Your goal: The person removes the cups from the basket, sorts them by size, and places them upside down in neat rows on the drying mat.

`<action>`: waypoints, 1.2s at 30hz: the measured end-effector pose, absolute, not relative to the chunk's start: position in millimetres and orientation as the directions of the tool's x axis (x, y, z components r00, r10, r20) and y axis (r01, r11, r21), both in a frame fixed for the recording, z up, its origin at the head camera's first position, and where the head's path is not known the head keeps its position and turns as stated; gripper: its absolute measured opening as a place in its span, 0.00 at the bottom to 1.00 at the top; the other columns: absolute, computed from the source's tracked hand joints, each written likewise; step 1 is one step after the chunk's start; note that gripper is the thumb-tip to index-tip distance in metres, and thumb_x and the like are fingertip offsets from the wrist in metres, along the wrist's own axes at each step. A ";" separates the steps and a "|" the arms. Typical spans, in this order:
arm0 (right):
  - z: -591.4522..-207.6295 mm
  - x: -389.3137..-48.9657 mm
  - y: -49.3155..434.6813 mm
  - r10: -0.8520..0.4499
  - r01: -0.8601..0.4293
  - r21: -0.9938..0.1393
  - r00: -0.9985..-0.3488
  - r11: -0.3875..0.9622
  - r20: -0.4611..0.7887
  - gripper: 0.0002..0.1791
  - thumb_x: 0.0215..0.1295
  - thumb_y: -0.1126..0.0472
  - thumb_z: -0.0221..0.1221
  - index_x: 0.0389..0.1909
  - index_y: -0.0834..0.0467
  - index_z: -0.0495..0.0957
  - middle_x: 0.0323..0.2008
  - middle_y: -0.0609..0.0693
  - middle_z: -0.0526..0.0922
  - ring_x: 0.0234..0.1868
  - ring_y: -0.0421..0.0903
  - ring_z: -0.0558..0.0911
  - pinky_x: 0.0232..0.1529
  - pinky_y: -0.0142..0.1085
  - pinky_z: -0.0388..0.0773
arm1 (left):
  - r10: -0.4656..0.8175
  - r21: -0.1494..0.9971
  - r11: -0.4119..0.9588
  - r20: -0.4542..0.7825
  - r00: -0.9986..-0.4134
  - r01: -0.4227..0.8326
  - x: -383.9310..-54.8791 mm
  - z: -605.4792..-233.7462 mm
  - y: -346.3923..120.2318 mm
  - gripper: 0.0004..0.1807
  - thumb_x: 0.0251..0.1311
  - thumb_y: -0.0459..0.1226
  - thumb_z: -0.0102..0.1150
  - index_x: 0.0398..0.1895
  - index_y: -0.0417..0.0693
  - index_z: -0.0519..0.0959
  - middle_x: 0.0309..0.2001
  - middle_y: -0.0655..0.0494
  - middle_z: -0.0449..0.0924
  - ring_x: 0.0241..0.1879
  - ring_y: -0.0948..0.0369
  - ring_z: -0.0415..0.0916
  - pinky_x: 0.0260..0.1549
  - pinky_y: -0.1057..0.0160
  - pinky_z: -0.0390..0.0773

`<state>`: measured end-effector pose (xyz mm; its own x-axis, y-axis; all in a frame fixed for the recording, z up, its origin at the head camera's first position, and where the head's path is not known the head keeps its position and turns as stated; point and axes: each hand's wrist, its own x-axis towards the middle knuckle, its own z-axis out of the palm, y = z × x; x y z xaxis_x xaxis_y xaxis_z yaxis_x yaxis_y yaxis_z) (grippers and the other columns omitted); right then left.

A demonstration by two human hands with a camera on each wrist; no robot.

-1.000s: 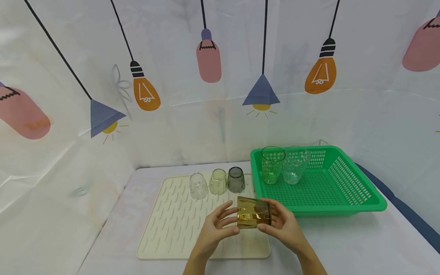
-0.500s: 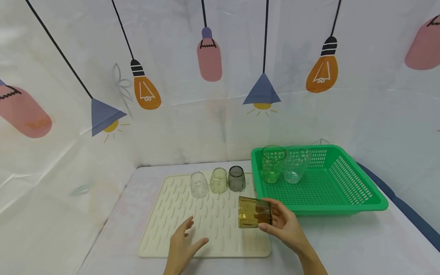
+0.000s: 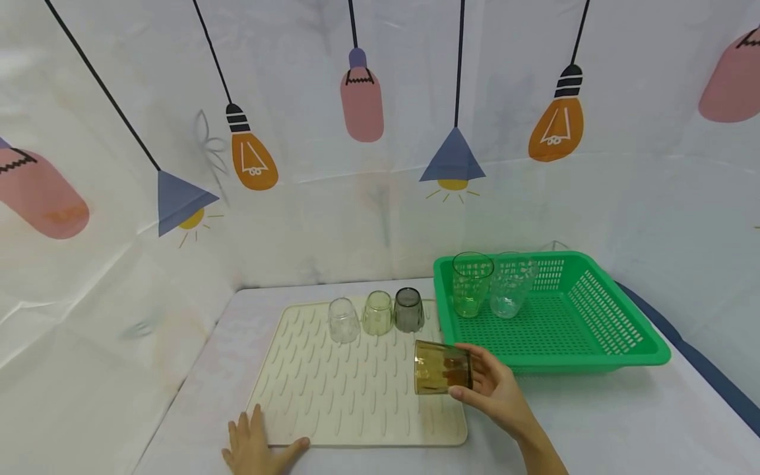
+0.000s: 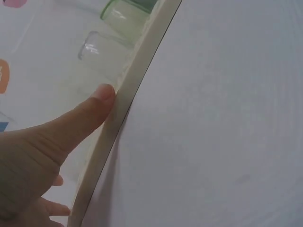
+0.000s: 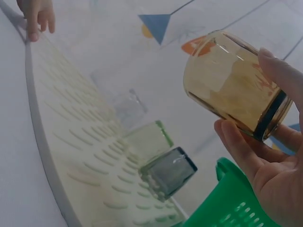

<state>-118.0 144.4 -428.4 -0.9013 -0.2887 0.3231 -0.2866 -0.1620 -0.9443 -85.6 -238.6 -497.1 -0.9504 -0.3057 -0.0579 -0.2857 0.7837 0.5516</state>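
Note:
My right hand point(image 3: 495, 396) grips an amber drinking glass point(image 3: 442, 368) by its base end, thumb on one side and fingers on the other. The glass lies sideways in the air above the right part of a cream drying mat point(image 3: 338, 396), its mouth facing left. At the mat's near left corner, my left hand point(image 3: 255, 448) has its fingers spread, and in the left wrist view its thumb point(image 4: 104, 94) touches the mat's edge. Along the mat's back, a clear glass point(image 3: 343, 321), a pale yellow-green glass point(image 3: 377, 314) and a grey glass point(image 3: 409, 311) stand upside down.
A green plastic basket point(image 3: 594, 360) stands right of the mat, overlapping its right edge in view. Inside it are a tall green-tinted glass point(image 3: 471, 290) and a tall clear glass point(image 3: 509, 290), which leans. Behind the white table point(image 3: 582, 422) hangs a lamp-patterned cloth point(image 3: 309, 231).
My left hand has let go of the amber glass and moved left and toward me, down to the mat's near left corner. The right hand still holds the glass, almost in place.

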 end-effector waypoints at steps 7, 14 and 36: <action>-426.0 -120.8 144.7 -0.277 -0.305 -0.944 -0.903 -0.127 0.329 0.33 0.52 0.74 0.58 0.59 0.69 0.56 0.50 0.61 0.69 0.48 0.46 0.76 0.43 0.39 0.77 | -0.307 0.545 0.771 -0.136 -0.942 -0.329 -87.2 -503.8 -253.8 0.82 0.13 0.68 0.64 0.61 0.20 0.31 0.61 0.20 0.31 0.61 0.31 0.28 0.55 0.37 0.21; -424.4 -124.0 139.3 -0.280 -0.283 -0.952 -0.911 -0.114 0.304 0.33 0.52 0.73 0.59 0.59 0.68 0.57 0.51 0.66 0.67 0.48 0.46 0.77 0.42 0.39 0.77 | -0.265 0.530 0.802 -0.095 -0.959 -0.275 -90.4 -505.8 -262.1 0.83 0.13 0.67 0.66 0.60 0.18 0.31 0.61 0.19 0.34 0.61 0.32 0.33 0.57 0.37 0.27; -407.0 -155.8 87.2 -0.353 -0.343 -0.938 -0.884 0.047 0.306 0.35 0.47 0.66 0.66 0.57 0.64 0.62 0.48 0.63 0.71 0.44 0.54 0.76 0.43 0.38 0.77 | -0.230 0.542 0.801 -0.111 -0.967 -0.253 -90.1 -506.2 -266.0 0.78 0.22 0.61 0.69 0.59 0.17 0.31 0.61 0.19 0.32 0.61 0.32 0.31 0.56 0.35 0.28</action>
